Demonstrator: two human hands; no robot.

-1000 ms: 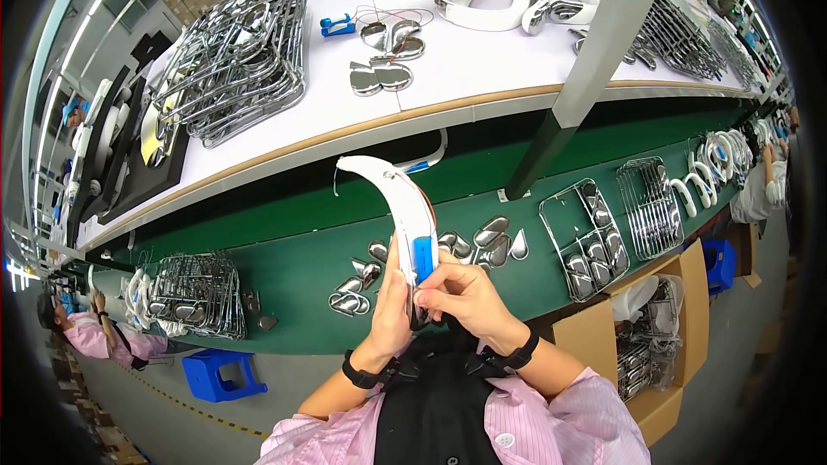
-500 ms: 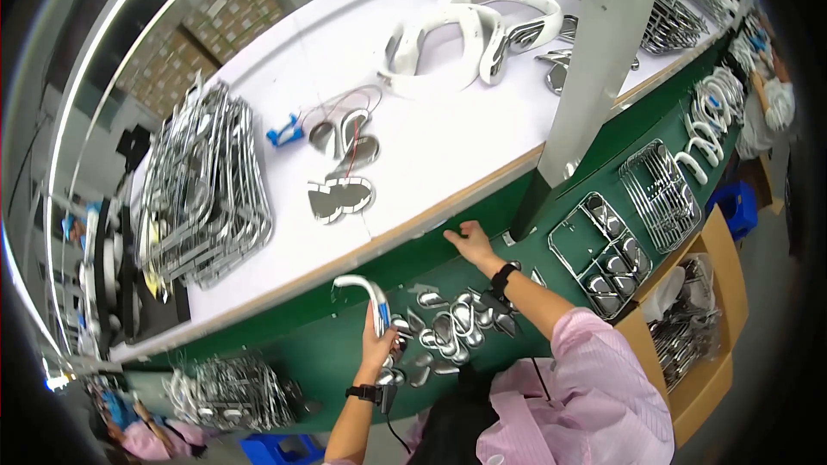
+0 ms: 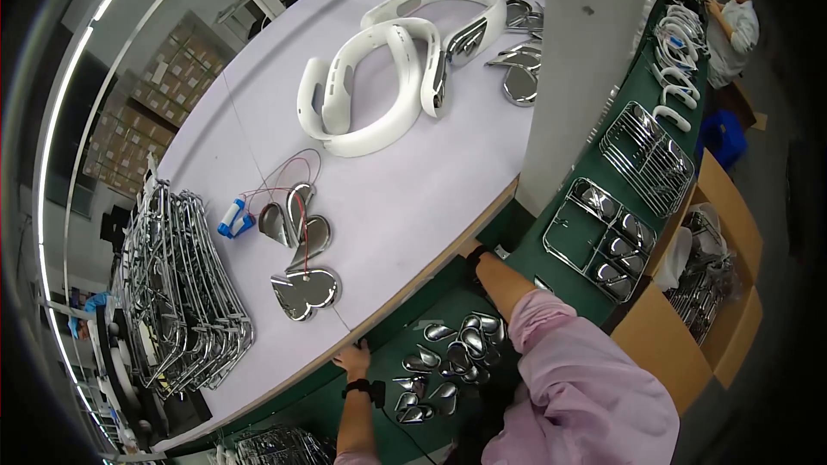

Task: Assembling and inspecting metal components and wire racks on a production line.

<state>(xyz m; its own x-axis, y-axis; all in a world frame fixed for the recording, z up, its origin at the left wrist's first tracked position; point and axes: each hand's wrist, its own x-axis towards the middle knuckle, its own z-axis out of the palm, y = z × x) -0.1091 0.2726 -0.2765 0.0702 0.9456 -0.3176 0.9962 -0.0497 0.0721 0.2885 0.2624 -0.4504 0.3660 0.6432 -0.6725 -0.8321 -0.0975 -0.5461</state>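
Note:
My left hand (image 3: 353,359) reaches to the front edge of the raised white shelf (image 3: 413,232), and its fingers partly disappear beneath it. What it holds, if anything, is hidden. My right forearm (image 3: 504,282) stretches forward under the same shelf, and past the black wristband the hand itself is out of sight. Between the two arms, a loose heap of shiny chrome teardrop-shaped covers (image 3: 465,349) lies on the green bench (image 3: 383,370).
White neckband-shaped housings (image 3: 370,133) and chrome plates with red wires (image 3: 306,293) lie on the shelf. Wire racks (image 3: 181,293) are stacked at left. A grey post (image 3: 586,52) rises at right, near a rack of chrome covers (image 3: 560,245) and an open carton (image 3: 655,327).
My left hand has moved to the shelf edge, and the white curved piece it held is no longer visible. My right hand has gone under the shelf. The view has shifted.

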